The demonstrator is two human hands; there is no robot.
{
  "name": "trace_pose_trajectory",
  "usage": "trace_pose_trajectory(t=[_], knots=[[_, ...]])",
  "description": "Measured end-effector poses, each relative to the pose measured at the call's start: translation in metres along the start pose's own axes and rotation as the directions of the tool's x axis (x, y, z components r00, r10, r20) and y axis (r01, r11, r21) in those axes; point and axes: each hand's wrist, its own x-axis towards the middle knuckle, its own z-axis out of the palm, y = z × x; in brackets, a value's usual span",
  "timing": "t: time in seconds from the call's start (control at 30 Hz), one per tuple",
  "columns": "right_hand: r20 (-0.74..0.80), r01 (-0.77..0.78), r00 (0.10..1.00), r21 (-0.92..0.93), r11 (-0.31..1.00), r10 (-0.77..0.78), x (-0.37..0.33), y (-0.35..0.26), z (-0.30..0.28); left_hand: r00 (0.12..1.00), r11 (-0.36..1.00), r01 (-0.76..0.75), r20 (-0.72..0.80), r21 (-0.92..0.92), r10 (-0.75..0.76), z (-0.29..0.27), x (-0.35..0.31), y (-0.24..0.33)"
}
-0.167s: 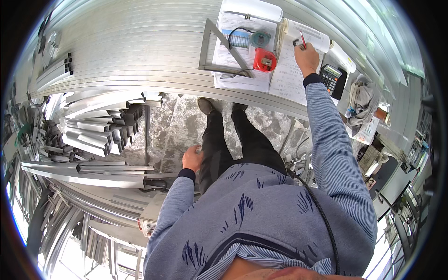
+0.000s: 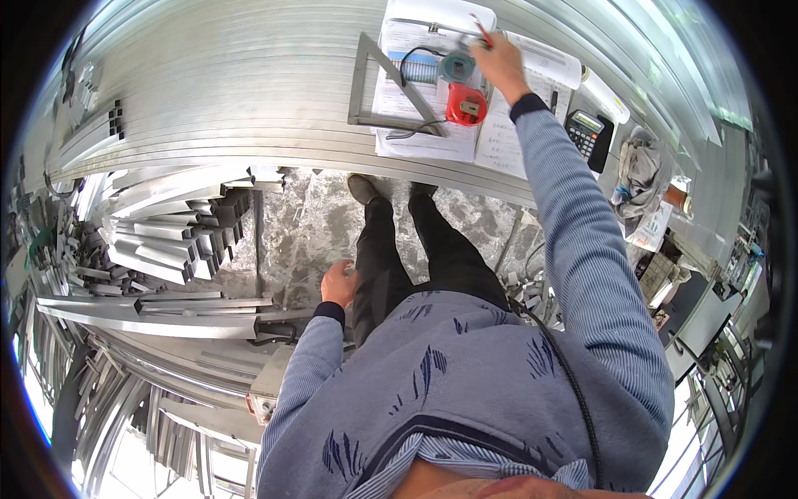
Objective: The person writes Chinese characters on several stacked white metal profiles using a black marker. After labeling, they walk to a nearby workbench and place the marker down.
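My right hand (image 2: 500, 68) is closed on a slim red pen (image 2: 480, 30), whose upper end sticks out past the fingers. It hovers over the far left part of an open notebook (image 2: 499, 137), beside a teal round tape measure (image 2: 456, 68). Just nearer lies a red tape measure (image 2: 466, 106). A metal triangle square (image 2: 362, 87) rests on printed sheets (image 2: 397, 143) at the left. A short dark stick-like thing (image 2: 554, 101) lies on the notebook. Low beside my thigh hangs my left hand (image 2: 338, 284), its fingers curled; what they hold, if anything, is hidden.
A calculator (image 2: 585, 133) and a crumpled grey cloth (image 2: 640, 177) lie right of the notebook. Long metal profiles (image 2: 233, 91) form the work surface. Stacked cut profiles (image 2: 166, 237) stand at left near the concrete floor (image 2: 303, 220). A black cord (image 2: 573, 378) runs down my front.
My right hand has moved left and away from me, off the notebook's written page toward the teal tape measure, with the pen still in it. The left hand has barely moved.
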Motion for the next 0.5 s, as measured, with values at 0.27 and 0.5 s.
trace_pose_trajectory(t=[0.27, 0.5], knots=[[-0.050, -0.283, 0.958, 0.008, 0.959, 0.283, -0.036, -0.002, 0.006, 1.000, 1.000, -0.010, -0.013, 0.001, 0.010, 0.002, 0.003, -0.005], [-0.025, -0.262, 0.965, 0.032, 0.965, 0.262, -0.067, 0.048, -0.001, 0.999, 0.998, -0.030, 0.026, 0.051, 0.029, 0.005, 0.009, -0.008]])
